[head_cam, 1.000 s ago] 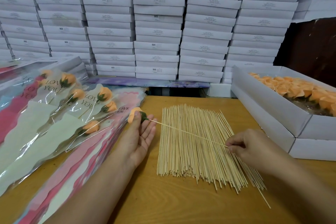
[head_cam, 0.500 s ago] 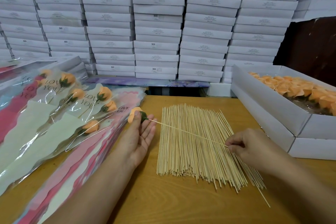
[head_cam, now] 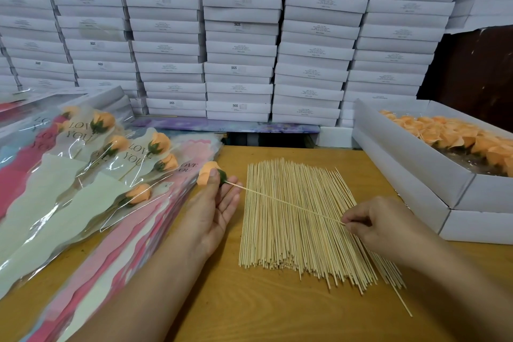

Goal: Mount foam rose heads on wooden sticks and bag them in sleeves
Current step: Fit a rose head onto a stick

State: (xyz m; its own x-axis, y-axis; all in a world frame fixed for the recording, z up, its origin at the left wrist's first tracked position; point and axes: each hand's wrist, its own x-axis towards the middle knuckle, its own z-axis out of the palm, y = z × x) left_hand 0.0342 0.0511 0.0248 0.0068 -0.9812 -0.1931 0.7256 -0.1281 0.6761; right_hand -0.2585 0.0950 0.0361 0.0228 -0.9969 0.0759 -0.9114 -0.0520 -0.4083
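Note:
My left hand (head_cam: 215, 208) pinches an orange foam rose head (head_cam: 206, 172) with a green base between thumb and fingers. A thin wooden stick (head_cam: 286, 204) runs from that green base across to my right hand (head_cam: 380, 226), whose fingertips are closed on its far end. Beneath the stick lies a wide pile of wooden sticks (head_cam: 299, 225) on the wooden table (head_cam: 249, 308). At the left, several bagged roses in clear "LOVE YOU" sleeves (head_cam: 83, 180) lie stacked over pink and cream sleeves.
A white open box (head_cam: 410, 175) at the right holds many loose orange rose heads (head_cam: 458, 136). Stacked white boxes (head_cam: 238, 36) form a wall behind the table. One stray stick (head_cam: 402, 301) pokes out past the pile's near right corner.

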